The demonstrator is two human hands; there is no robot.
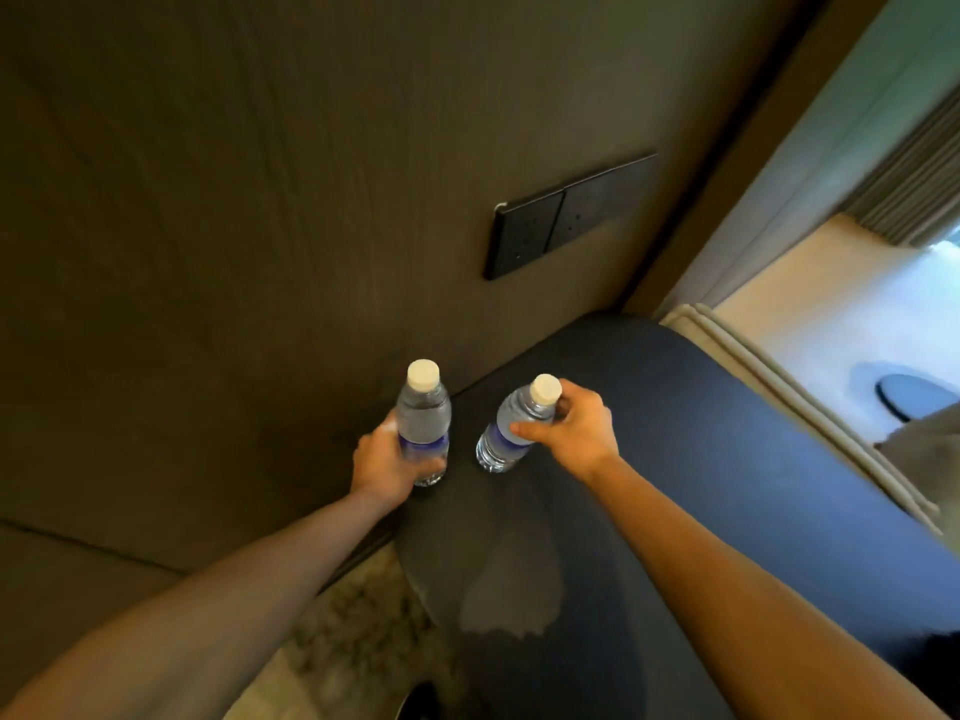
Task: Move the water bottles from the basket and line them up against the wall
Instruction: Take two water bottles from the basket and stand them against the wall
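On the dark table (727, 459), the left grip (384, 462) clasps the upright left bottle (423, 423) beside the wall (260, 252), while at its 3 o'clock the right grip (576, 428) clasps the tilted right bottle (511, 428) near its neck.

There was only the one view, a wide-angle camera worn on the person's head, tipped forward and steeply down, so both forearms ran in from the bottom corners toward twelve o'clock. It sat close over the dark tabletop (727, 459) and faced the brown wall (234, 226), which filled the frame from nine to one o'clock. The wide lens bent the pale floor (831, 330) off toward three o'clock.
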